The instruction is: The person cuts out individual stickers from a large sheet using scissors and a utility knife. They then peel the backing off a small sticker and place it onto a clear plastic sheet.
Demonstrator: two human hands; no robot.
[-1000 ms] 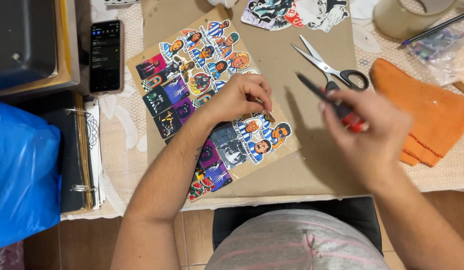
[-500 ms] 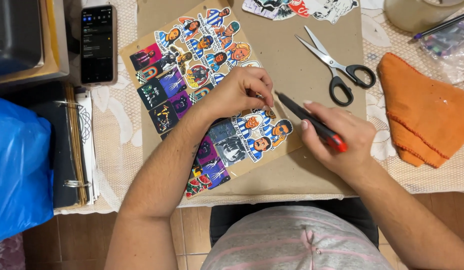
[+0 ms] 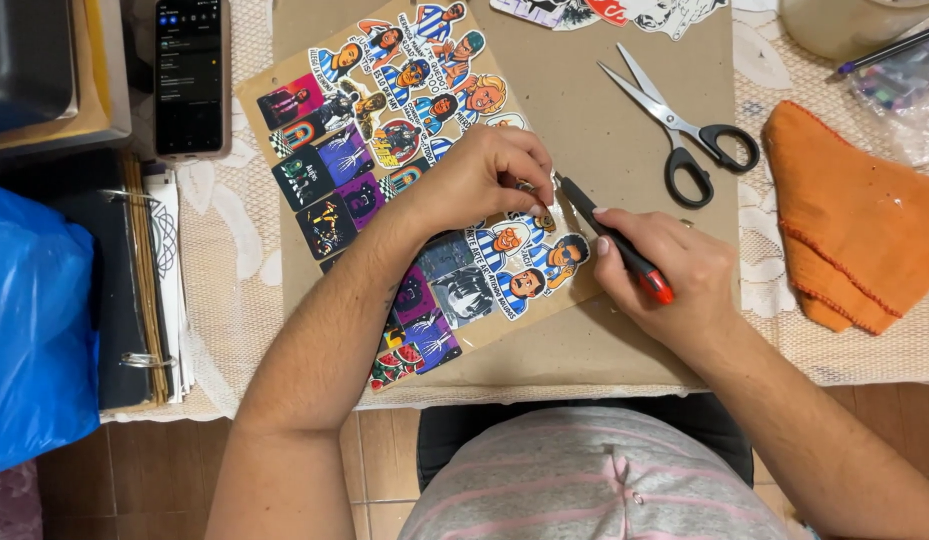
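Here the printed sticker sheet lies flat on the brown cardboard mat, pinned under the left hand, fingers pressed down. It seems thin, light and floppy, best held flat close to the cut. A black craft knife is gripped pen-like in the right hand, its tip at the sheet. Since half a second ago, the knife has been brought closer to the left fingertips. Scissors lie apart.

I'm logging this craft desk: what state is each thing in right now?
Left hand: pressing down the sticker sheet.
Right hand: gripping the craft knife, tip at the sheet.
Scissors: open, lying on the cardboard.
Phone: screen lit.
Orange cloth: folded.
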